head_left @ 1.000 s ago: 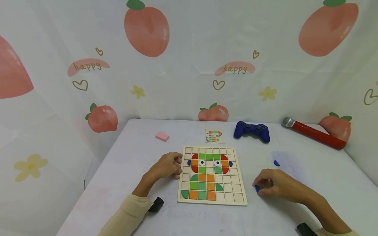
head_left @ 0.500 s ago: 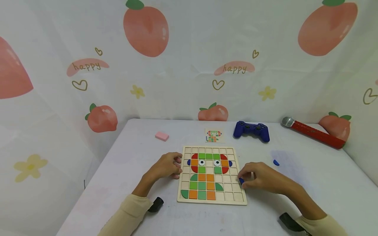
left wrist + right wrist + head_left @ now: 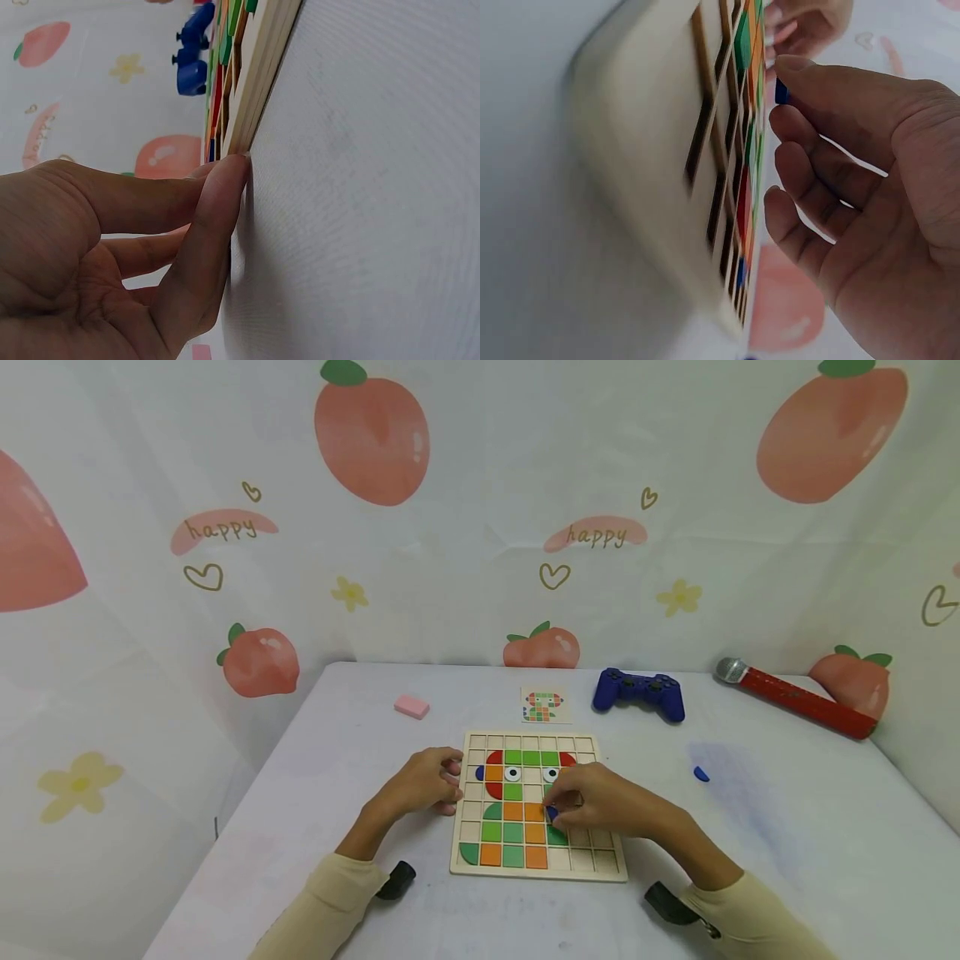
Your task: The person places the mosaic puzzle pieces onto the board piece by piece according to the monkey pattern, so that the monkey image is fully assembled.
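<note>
Lying on the white table is a square wooden grid board, its cells partly filled with green, orange, red and blue pieces and two eye pieces. My left hand holds the board's left edge; in the left wrist view, the thumb and fingertips meet at its wooden side. Over the board's right-middle cells, my right hand pinches a small blue half-round piece between thumb and forefinger. The right wrist view shows this blue piece just above the board's surface, other fingers loosely bent. The right hand hides several cells.
A second blue piece lies right of the board. Behind the board is a pattern card. A pink block sits back left, a blue game controller back right, and a red microphone at the far right.
My right hand has moved left from the table beside the board to over its grid, carrying the blue piece. The left hand has stayed at the board's left edge.
</note>
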`<move>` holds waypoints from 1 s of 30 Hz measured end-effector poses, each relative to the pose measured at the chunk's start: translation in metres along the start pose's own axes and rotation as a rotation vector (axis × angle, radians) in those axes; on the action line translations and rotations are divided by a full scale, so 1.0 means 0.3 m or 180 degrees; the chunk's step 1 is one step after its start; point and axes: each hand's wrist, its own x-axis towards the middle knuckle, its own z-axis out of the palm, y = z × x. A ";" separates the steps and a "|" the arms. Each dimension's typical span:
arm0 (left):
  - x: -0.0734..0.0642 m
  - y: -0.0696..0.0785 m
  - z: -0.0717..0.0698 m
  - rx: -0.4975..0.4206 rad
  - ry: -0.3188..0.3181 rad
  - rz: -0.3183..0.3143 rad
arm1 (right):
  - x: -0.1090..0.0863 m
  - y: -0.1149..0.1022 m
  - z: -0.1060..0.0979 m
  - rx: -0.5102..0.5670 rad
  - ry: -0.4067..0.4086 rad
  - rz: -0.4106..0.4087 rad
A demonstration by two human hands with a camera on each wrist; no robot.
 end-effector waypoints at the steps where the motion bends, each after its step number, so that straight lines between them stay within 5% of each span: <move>1: 0.000 0.000 0.000 0.0001 0.0000 0.0001 | 0.013 -0.007 0.008 0.0001 -0.0030 -0.0027; 19: 0.004 0.001 -0.008 -0.0054 -0.0031 -0.0011 | 0.180 -0.146 0.122 0.0033 -0.0328 -0.0161; 30: 0.003 0.001 -0.009 -0.0126 -0.0051 -0.0018 | 0.228 -0.204 0.171 -0.0071 -0.0229 -0.0140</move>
